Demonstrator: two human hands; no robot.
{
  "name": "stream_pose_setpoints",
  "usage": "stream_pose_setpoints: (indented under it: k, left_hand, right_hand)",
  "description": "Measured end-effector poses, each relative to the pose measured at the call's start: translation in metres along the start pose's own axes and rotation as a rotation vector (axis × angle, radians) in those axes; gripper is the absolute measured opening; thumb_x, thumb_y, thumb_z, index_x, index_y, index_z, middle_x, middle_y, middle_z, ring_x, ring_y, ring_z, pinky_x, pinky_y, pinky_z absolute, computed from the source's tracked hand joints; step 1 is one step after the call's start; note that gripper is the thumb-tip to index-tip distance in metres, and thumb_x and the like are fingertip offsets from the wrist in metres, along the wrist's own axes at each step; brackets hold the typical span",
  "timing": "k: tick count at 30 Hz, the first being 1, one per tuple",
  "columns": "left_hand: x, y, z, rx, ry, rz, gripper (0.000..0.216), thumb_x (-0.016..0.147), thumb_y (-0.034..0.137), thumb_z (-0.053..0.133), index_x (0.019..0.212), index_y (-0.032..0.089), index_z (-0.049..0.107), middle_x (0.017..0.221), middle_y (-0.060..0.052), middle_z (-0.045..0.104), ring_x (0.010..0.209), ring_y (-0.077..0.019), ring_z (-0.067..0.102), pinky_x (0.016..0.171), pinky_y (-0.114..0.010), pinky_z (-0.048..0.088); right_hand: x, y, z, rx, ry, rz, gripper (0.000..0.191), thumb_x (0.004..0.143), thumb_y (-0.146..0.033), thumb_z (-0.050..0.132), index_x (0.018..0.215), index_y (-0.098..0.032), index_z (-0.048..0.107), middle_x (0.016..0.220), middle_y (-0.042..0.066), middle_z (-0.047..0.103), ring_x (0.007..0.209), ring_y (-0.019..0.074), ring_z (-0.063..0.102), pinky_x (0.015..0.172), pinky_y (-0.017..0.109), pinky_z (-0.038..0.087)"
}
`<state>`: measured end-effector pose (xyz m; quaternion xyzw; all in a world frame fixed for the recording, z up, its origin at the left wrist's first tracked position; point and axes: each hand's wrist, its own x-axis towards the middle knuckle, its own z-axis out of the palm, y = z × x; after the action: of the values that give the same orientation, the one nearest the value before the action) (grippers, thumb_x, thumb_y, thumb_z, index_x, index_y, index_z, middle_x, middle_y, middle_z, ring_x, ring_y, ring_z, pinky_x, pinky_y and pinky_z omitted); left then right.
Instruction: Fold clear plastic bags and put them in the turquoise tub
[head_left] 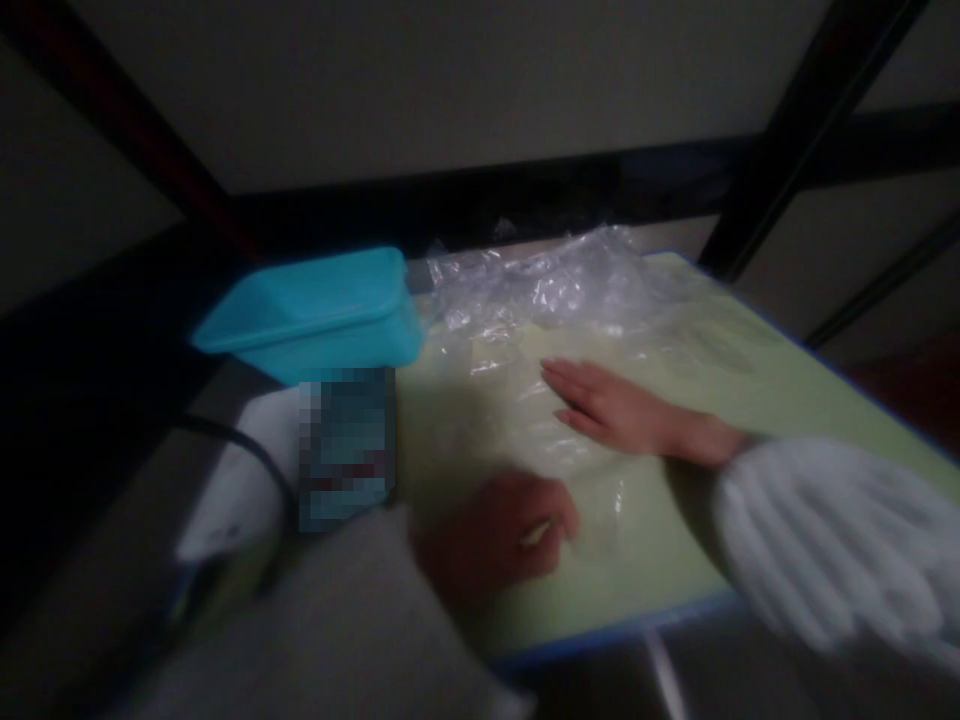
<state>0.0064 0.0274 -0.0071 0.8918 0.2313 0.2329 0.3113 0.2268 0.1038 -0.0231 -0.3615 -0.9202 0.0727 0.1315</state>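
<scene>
A clear plastic bag (566,455) lies flat on the yellow-green tabletop (667,540), and its outline is faint. My right hand (615,405) rests palm down on it with the fingers stretched out. Near the bag's front part, my left hand (510,530) is closed, thumb and fingers curled together in a pinch on the thin plastic. Blur hides exactly how much plastic is between those fingers.
Crumpled clear plastic bags (555,285) are heaped along the table's back edge. A turquoise plastic bin (330,310) stands at the back left. In front of it are a pixelated item (347,450), a white object (247,470) and a dark cable (240,437).
</scene>
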Motion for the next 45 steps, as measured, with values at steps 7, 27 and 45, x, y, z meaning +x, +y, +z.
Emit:
stream_pose_setpoints:
  k: [7,27,45]
  left_hand:
    - [-0.009,0.018,0.001,0.083,0.150,0.011,0.019,0.081,0.012,0.040,0.080,0.019,0.057,0.071,-0.001,0.065,0.074,-0.0136,0.061,0.077,-0.027,0.048]
    - [-0.007,0.008,0.005,0.435,0.142,-0.252,0.044,0.087,0.025,0.047,0.126,0.007,0.046,0.136,-0.018,0.048,0.129,-0.0278,0.041,0.106,-0.046,0.038]
    - [-0.009,0.001,0.008,0.678,-0.080,-0.208,0.066,0.089,0.043,0.047,0.137,0.000,0.032,0.149,-0.023,0.026,0.141,-0.0316,0.020,0.114,-0.048,0.025]
  right_hand:
    - [-0.001,-0.001,-0.001,-0.027,-0.019,0.009,0.059,0.097,-0.043,0.030,0.143,-0.007,0.032,0.149,0.018,0.031,0.138,0.0268,0.028,0.112,0.047,0.025]
    - [-0.002,-0.008,-0.012,-0.042,0.020,0.005,0.060,0.097,-0.043,0.031,0.147,-0.012,0.024,0.152,0.015,0.022,0.141,0.0276,0.019,0.114,0.050,0.019]
    - [-0.005,0.002,0.005,-0.031,-0.041,-0.046,0.066,0.096,-0.053,0.026,0.148,-0.013,0.020,0.151,0.014,0.024,0.140,0.0241,0.020,0.115,0.046,0.020]
